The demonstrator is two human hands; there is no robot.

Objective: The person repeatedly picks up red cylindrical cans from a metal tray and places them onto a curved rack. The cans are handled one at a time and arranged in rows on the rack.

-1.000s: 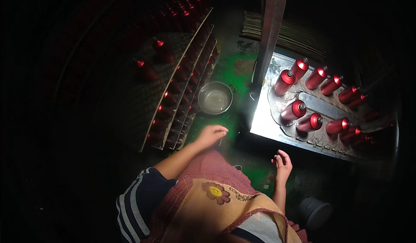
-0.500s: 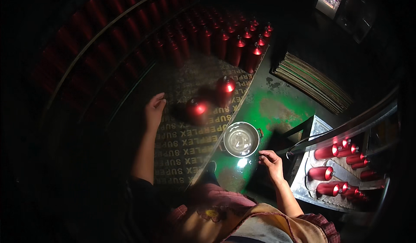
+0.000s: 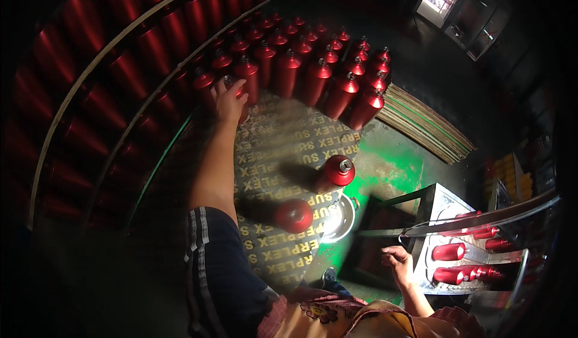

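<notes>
My left hand (image 3: 230,102) reaches far out, its fingers around the top of a red metal bottle (image 3: 243,115) at the near edge of a large group. Other red bottles (image 3: 288,71) stand upright close together there, their necks showing. Nearer to me on the printed board (image 3: 265,184) stand two more: a bottle with an open neck (image 3: 338,174) and one with a smooth rounded top (image 3: 294,215), no neck visible. My right hand (image 3: 398,262) hovers beside a metal-topped stand, fingers curled; whether they hold something small cannot be made out.
A pale round pan (image 3: 346,219) sits low beside the board, partly hidden. Red bottles lie on the metal-topped stand (image 3: 442,196) at right, beneath a curved rail (image 3: 481,222). Racks of red bottles (image 3: 129,73) fill the left. Stacked boards (image 3: 424,124) lie beyond the green-stained floor.
My left hand has moved forward from above the board to a bottle in the group. My right hand has shifted from beside the pan toward the metal-topped stand. The whole view has shifted.
</notes>
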